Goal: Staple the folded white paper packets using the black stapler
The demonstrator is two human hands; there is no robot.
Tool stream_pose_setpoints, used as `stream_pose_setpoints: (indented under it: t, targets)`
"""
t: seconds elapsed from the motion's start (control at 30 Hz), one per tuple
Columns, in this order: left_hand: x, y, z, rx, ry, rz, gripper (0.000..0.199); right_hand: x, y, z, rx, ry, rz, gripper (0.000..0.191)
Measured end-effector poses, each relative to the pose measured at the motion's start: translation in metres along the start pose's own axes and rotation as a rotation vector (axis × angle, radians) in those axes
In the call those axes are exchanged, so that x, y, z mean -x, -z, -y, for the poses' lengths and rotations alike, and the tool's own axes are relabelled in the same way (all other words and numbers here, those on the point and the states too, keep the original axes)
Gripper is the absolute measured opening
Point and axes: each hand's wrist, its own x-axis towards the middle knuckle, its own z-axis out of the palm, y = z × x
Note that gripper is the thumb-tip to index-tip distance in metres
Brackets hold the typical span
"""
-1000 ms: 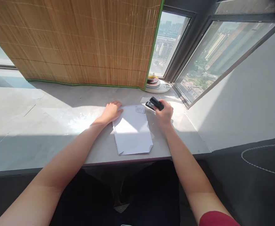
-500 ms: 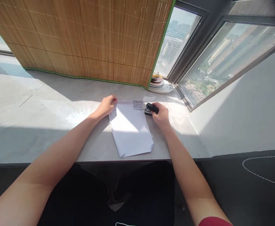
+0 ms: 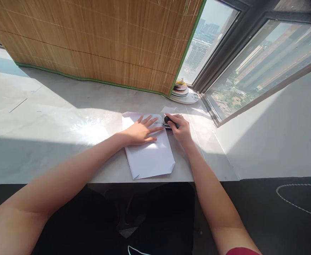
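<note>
Paper [image 3: 152, 159], white with folded lower corners, meets a rounded black stapler [image 3: 167, 119].

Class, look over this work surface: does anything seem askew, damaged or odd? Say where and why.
Yes: the white paper under the left hand looks odd. Its two near corners appear folded over, not flat and square.

Hands [image 3: 140, 134] on paper [image 3: 152, 159] and stapler [image 3: 167, 120]
</note>
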Motion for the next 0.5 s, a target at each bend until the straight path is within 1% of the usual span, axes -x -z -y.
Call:
stream_pose_setpoints:
  t: [0.07, 0.17, 0.27, 0.4, 0.5]
  targets:
    - [-0.001, -0.010, -0.003, 0.043, 0.001, 0.015, 0.058, 0.000, -0.001, -0.003, -0.009, 0.015, 0.011, 0.037]
    - [-0.001, -0.019, 0.002, 0.104, 0.044, -0.016, 0.059, 0.000, -0.004, -0.006, 0.017, 0.038, 0.029, 0.038]
    - [-0.001, -0.023, 0.007, 0.127, 0.059, -0.032, 0.061, 0.001, -0.008, -0.006, 0.070, 0.049, 0.023, 0.038]
    - [-0.001, -0.023, 0.008, 0.122, 0.016, -0.015, 0.060, 0.001, -0.011, -0.004, 0.121, 0.063, 0.007, 0.040]
    - [-0.001, -0.028, 0.011, 0.132, 0.057, -0.039, 0.063, 0.001, -0.013, -0.003, 0.131, 0.065, 0.009, 0.040]
